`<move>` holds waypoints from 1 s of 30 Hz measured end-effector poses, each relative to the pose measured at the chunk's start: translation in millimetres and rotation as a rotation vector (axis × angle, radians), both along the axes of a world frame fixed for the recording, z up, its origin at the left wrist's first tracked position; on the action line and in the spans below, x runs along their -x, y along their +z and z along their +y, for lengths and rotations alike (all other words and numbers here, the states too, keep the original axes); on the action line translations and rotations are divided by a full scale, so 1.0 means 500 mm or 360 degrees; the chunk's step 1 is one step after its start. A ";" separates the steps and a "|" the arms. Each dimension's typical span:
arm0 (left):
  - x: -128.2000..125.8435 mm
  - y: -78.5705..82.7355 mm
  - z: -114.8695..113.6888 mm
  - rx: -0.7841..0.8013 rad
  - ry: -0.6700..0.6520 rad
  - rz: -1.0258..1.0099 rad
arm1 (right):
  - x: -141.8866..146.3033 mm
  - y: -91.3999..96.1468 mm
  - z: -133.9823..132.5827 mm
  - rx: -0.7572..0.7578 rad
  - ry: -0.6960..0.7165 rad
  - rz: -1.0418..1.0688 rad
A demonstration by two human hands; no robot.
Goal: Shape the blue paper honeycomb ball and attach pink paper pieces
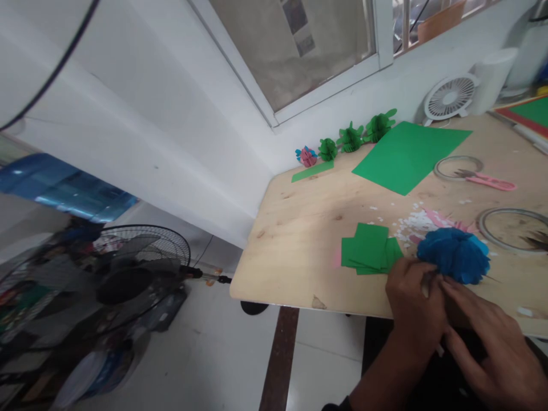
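Note:
A fluffy blue paper flower (454, 255) lies at the table's near edge, its petals facing away from me. My left hand (414, 294) is closed at the base of this flower, with thumb and fingers curled together. From the right, my right hand (490, 328) stretches its fingers towards the same spot, thumb apart, fingertips meeting the left hand's. A small pale end shows below the hands; what it belongs to is hidden. Just left of the flower, a stack of green paper squares (371, 248) lies partly behind my left hand.
White paper scraps (413, 222) and pink pieces surround the flower. Behind lie a large green sheet (411, 157), pink-handled snips (490, 180) and a wire coil (514, 228). Green paper shapes (351, 138) and a small white fan (451, 98) stand along the wall. A floor fan (141, 262) stands left.

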State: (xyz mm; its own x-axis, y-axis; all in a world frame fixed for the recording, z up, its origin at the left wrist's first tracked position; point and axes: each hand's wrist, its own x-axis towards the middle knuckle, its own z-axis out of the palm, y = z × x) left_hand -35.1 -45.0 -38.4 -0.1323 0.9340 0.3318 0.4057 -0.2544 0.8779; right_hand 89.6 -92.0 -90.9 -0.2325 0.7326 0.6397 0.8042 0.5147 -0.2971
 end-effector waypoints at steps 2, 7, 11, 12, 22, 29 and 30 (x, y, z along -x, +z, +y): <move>0.002 -0.007 0.002 -0.0057 -0.0023 0.0044 | 0.001 0.000 -0.001 0.0005 -0.0009 0.0007; 0.009 -0.019 0.005 -0.0245 -0.0055 0.0178 | 0.003 0.003 -0.004 0.0005 -0.0010 -0.0012; 0.012 -0.021 0.011 -0.0344 -0.0030 0.0337 | 0.003 0.005 -0.002 -0.0019 0.0005 -0.0034; 0.012 -0.022 0.013 -0.0377 -0.0021 0.0392 | 0.004 0.006 -0.002 -0.0020 0.0006 -0.0029; 0.011 -0.026 0.027 -0.0620 0.0092 0.0720 | 0.001 0.006 -0.005 -0.0019 -0.0026 -0.0036; 0.021 -0.020 0.019 -0.0490 0.0046 0.0526 | -0.036 -0.031 -0.017 0.0016 0.0047 -0.0025; 0.023 -0.018 0.016 -0.0477 0.0029 0.0506 | -0.044 -0.035 -0.021 -0.0010 0.0089 -0.0027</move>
